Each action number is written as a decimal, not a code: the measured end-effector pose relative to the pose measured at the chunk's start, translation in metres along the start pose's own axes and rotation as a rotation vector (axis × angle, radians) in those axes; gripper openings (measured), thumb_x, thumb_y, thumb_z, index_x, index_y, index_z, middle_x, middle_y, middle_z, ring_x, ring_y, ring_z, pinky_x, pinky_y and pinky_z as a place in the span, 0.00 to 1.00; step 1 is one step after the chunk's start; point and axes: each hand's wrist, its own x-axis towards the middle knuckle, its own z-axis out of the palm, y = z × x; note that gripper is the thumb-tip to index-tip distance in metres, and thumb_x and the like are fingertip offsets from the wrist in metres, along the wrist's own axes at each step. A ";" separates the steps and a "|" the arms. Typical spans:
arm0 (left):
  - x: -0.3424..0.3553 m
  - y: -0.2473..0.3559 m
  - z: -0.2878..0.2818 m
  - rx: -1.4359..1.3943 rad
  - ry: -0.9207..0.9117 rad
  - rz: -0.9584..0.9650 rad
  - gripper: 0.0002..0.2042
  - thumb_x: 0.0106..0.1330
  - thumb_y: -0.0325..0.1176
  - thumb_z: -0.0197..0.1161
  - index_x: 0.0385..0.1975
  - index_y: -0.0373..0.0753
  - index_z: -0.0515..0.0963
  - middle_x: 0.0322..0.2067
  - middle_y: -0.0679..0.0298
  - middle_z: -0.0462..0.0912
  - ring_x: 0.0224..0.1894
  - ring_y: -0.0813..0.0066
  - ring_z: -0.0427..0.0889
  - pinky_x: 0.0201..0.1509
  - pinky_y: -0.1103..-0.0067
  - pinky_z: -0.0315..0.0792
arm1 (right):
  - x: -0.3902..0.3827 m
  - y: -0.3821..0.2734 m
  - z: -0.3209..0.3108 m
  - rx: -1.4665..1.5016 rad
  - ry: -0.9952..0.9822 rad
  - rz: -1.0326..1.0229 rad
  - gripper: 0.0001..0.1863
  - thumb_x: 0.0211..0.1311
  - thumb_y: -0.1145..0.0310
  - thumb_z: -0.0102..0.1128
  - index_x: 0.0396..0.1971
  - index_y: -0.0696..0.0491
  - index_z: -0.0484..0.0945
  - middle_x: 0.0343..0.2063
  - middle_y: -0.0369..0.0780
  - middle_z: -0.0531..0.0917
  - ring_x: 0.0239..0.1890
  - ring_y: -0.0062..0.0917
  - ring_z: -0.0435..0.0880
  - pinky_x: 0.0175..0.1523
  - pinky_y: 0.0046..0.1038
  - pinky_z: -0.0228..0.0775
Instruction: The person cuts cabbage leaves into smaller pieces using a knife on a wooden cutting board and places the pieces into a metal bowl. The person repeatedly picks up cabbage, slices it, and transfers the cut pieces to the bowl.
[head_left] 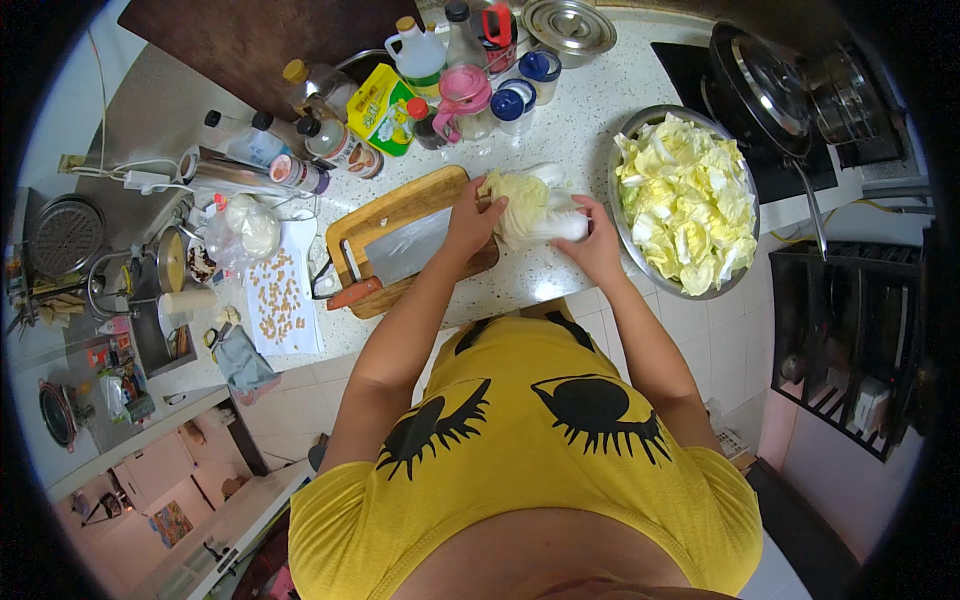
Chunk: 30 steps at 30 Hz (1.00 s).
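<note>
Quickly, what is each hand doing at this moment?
Left hand: closed on the cabbage, at its left end.
Right hand: gripping the same cabbage at its right end.

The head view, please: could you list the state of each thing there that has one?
Cabbage: part-stripped, held by left hand and right hand.
Metal bowl: full of torn leaves.
Cleaver: lying flat on cutting board, unheld.
Pan: lidded.
Bottles: capped, upright.
</note>
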 end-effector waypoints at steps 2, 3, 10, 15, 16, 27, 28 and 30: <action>0.001 -0.005 -0.008 -0.063 -0.028 -0.010 0.30 0.60 0.36 0.64 0.60 0.34 0.60 0.47 0.55 0.75 0.43 0.71 0.78 0.44 0.77 0.73 | 0.007 -0.013 0.000 0.277 -0.020 0.109 0.34 0.46 0.82 0.69 0.55 0.55 0.64 0.38 0.38 0.79 0.39 0.19 0.79 0.45 0.19 0.72; 0.001 -0.002 -0.013 -0.061 -0.043 -0.035 0.30 0.60 0.36 0.64 0.60 0.34 0.60 0.48 0.56 0.74 0.44 0.71 0.77 0.44 0.76 0.73 | 0.011 -0.021 0.000 0.339 -0.001 0.157 0.33 0.46 0.82 0.68 0.55 0.55 0.65 0.37 0.38 0.80 0.39 0.19 0.79 0.45 0.20 0.72; -0.022 0.018 -0.029 0.315 0.026 0.420 0.35 0.55 0.39 0.68 0.62 0.38 0.60 0.58 0.48 0.63 0.59 0.56 0.65 0.61 0.68 0.62 | 0.026 -0.055 0.008 0.620 0.189 0.455 0.23 0.49 0.73 0.70 0.46 0.54 0.72 0.33 0.36 0.81 0.33 0.18 0.79 0.34 0.19 0.67; -0.051 0.066 -0.013 0.716 -0.092 0.663 0.40 0.45 0.39 0.73 0.61 0.39 0.62 0.60 0.47 0.60 0.61 0.45 0.60 0.64 0.62 0.58 | 0.033 -0.065 0.017 0.646 0.164 0.534 0.22 0.51 0.70 0.70 0.46 0.53 0.72 0.30 0.34 0.78 0.30 0.16 0.77 0.27 0.17 0.62; -0.051 0.067 -0.009 0.747 -0.108 0.691 0.41 0.44 0.39 0.73 0.61 0.39 0.62 0.60 0.47 0.60 0.61 0.44 0.60 0.64 0.61 0.58 | 0.034 -0.070 0.019 0.652 0.154 0.556 0.22 0.51 0.70 0.69 0.46 0.53 0.72 0.30 0.33 0.78 0.29 0.16 0.77 0.27 0.16 0.63; -0.006 0.027 -0.008 0.488 0.070 0.413 0.28 0.51 0.31 0.63 0.55 0.35 0.67 0.51 0.49 0.72 0.54 0.53 0.71 0.57 0.68 0.66 | 0.021 -0.055 0.021 0.036 0.050 -0.077 0.39 0.46 0.64 0.73 0.58 0.60 0.63 0.51 0.45 0.74 0.53 0.29 0.74 0.58 0.29 0.65; -0.002 0.023 -0.009 0.459 0.099 0.386 0.26 0.52 0.31 0.62 0.54 0.34 0.68 0.50 0.49 0.73 0.53 0.52 0.72 0.57 0.68 0.66 | 0.013 -0.051 0.019 -0.130 0.032 -0.137 0.41 0.44 0.63 0.74 0.58 0.59 0.64 0.51 0.46 0.73 0.53 0.32 0.73 0.59 0.31 0.64; 0.003 0.019 -0.010 0.433 0.117 0.338 0.24 0.54 0.31 0.60 0.53 0.33 0.68 0.49 0.48 0.74 0.52 0.52 0.72 0.57 0.67 0.66 | 0.004 -0.041 0.015 -0.386 -0.047 -0.162 0.44 0.38 0.61 0.76 0.57 0.59 0.65 0.52 0.49 0.72 0.55 0.41 0.71 0.60 0.35 0.61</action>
